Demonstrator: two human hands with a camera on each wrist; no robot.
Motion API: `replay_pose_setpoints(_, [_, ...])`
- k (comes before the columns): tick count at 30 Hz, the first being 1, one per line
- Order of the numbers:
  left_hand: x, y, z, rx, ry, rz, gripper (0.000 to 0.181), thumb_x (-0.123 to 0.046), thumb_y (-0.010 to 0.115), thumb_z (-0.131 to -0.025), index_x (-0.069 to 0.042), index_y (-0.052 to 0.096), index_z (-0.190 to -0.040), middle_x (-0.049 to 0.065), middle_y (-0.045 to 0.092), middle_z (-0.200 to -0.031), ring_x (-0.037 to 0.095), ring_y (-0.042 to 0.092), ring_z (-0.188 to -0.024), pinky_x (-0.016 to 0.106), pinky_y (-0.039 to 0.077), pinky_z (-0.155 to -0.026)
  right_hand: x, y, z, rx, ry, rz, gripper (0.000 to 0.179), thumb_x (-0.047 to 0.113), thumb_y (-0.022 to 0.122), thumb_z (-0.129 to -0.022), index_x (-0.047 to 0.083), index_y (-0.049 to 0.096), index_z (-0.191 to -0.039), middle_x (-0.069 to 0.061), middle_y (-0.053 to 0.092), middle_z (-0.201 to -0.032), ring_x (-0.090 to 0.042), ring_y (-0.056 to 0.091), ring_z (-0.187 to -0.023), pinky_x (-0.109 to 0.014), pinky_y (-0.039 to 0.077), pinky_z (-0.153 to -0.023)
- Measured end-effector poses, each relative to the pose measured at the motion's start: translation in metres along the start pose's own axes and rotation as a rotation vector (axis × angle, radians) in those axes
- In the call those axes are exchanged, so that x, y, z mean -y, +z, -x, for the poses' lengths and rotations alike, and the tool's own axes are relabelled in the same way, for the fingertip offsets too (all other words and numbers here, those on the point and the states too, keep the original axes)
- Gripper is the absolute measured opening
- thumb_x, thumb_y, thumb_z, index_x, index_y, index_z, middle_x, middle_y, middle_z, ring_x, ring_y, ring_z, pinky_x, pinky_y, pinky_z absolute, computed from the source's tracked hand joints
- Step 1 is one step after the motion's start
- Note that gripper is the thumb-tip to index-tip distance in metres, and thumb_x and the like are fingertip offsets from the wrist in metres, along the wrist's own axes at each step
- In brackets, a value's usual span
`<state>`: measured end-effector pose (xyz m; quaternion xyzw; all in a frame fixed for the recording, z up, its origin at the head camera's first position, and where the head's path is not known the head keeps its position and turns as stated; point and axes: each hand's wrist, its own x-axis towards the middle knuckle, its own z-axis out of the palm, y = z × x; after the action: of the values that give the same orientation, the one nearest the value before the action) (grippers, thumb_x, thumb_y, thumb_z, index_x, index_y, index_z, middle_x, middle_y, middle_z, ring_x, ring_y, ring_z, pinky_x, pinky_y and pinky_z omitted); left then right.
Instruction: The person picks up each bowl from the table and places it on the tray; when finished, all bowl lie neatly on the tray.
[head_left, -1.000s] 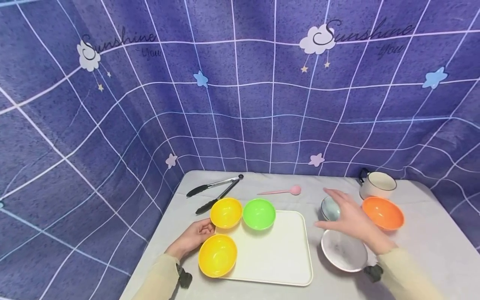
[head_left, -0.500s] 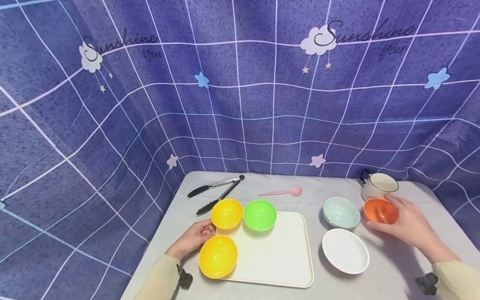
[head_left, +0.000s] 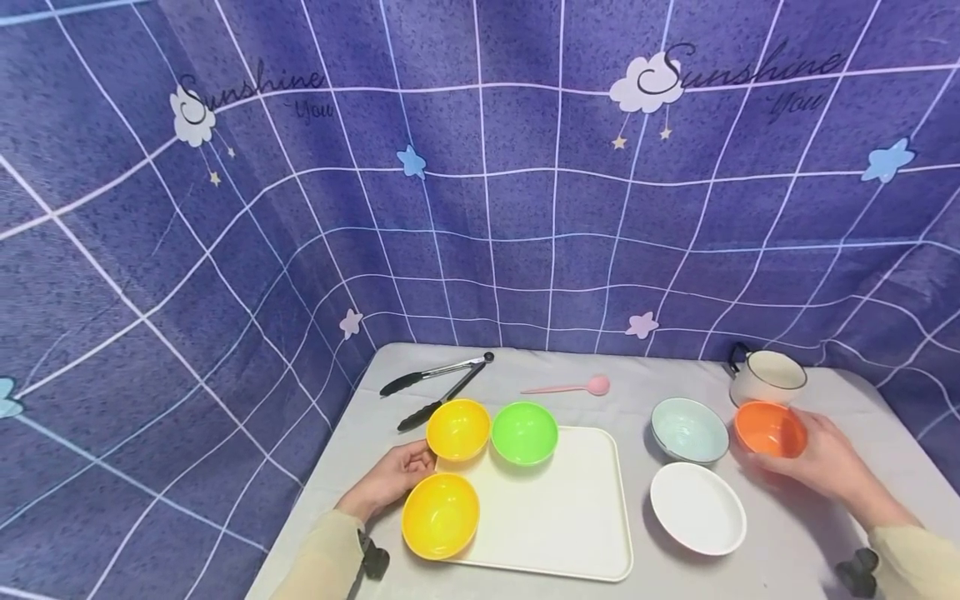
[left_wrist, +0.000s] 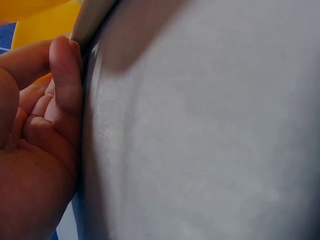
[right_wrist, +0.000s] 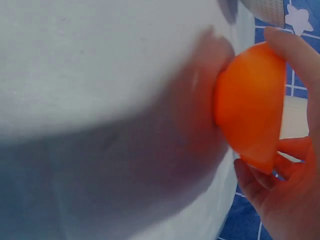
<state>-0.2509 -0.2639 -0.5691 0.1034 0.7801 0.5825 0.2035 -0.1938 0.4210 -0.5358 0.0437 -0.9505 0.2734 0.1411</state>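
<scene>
My right hand grips an orange bowl at the right of the grey table; in the right wrist view its fingers curl round the bowl, which is tipped just above the tabletop. My left hand rests on the table against the left edge of the cream tray, its fingertips touching the tray's rim and holding nothing. On the tray sit two yellow bowls and a green bowl.
A pale blue bowl and a white plate lie left of the orange bowl. A white enamel mug stands behind it. Black tongs and a pink spoon lie at the back. A blue grid backdrop encloses the table.
My right hand has moved right from above the white plate and blue bowl to the orange bowl and taken hold of it. My left hand has stayed at the tray's edge.
</scene>
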Motion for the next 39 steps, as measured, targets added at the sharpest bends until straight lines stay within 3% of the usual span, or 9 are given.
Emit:
replay_pose_setpoints(12, [-0.001, 0.002, 0.0, 0.002, -0.004, 0.008, 0.052, 0.0, 0.066, -0.099, -0.005, 0.054, -0.149, 0.008, 0.064, -0.095, 0.018, 0.057, -0.081, 0.024, 0.053, -0.073, -0.005, 0.002, 0.003, -0.038, 0.009, 0.044, 0.098, 0.027, 0.097, -0.064, -0.023, 0.048, -0.132, -0.045, 0.055, -0.115, -0.057, 0.055, -0.101, -0.065, 0.045, -0.082])
replay_pose_setpoints(19, [0.0, 0.003, 0.0, -0.001, -0.011, -0.008, 0.051, -0.001, 0.066, -0.1, -0.004, 0.054, -0.149, 0.007, 0.065, -0.095, 0.017, 0.057, -0.081, 0.023, 0.053, -0.072, -0.003, -0.005, 0.008, -0.072, 0.006, 0.005, 0.087, 0.03, 0.099, -0.066, -0.018, 0.057, -0.125, -0.033, 0.064, -0.103, -0.042, 0.061, -0.09, -0.034, 0.045, -0.07])
replay_pose_setpoints(22, [0.001, 0.003, 0.0, -0.001, -0.003, -0.016, 0.049, 0.0, 0.066, -0.1, -0.004, 0.055, -0.148, 0.007, 0.064, -0.095, 0.017, 0.057, -0.081, 0.023, 0.053, -0.072, -0.001, -0.008, 0.012, -0.084, -0.002, 0.004, 0.086, 0.032, 0.1, -0.064, -0.016, 0.059, -0.124, -0.028, 0.066, -0.102, -0.036, 0.061, -0.088, -0.026, 0.041, -0.066])
replay_pose_setpoints(27, [0.002, 0.001, 0.0, 0.001, 0.002, -0.011, 0.051, 0.001, 0.066, -0.099, -0.004, 0.054, -0.149, 0.007, 0.064, -0.095, 0.017, 0.057, -0.081, 0.023, 0.053, -0.072, 0.001, -0.015, 0.016, -0.077, 0.005, 0.016, 0.087, 0.034, 0.1, -0.064, -0.014, 0.06, -0.125, -0.031, 0.065, -0.106, -0.04, 0.06, -0.091, -0.029, 0.041, -0.068])
replay_pose_setpoints(35, [-0.001, 0.002, 0.001, 0.001, 0.028, -0.028, 0.049, 0.002, 0.066, -0.098, -0.001, 0.055, -0.146, 0.007, 0.063, -0.094, 0.018, 0.057, -0.082, 0.024, 0.052, -0.072, 0.008, -0.022, 0.02, -0.055, 0.009, 0.017, 0.093, 0.035, 0.099, -0.066, -0.017, 0.055, -0.129, -0.04, 0.059, -0.114, -0.053, 0.058, -0.1, -0.051, 0.046, -0.075])
replay_pose_setpoints(39, [-0.001, 0.003, 0.001, 0.0, 0.052, -0.037, 0.046, 0.003, 0.066, -0.097, 0.001, 0.057, -0.142, 0.008, 0.063, -0.094, 0.018, 0.058, -0.082, 0.024, 0.053, -0.072, 0.021, -0.026, 0.022, -0.051, -0.013, 0.012, 0.097, 0.036, 0.099, -0.065, -0.018, 0.053, -0.132, -0.042, 0.056, -0.118, -0.053, 0.056, -0.101, -0.042, 0.045, -0.076])
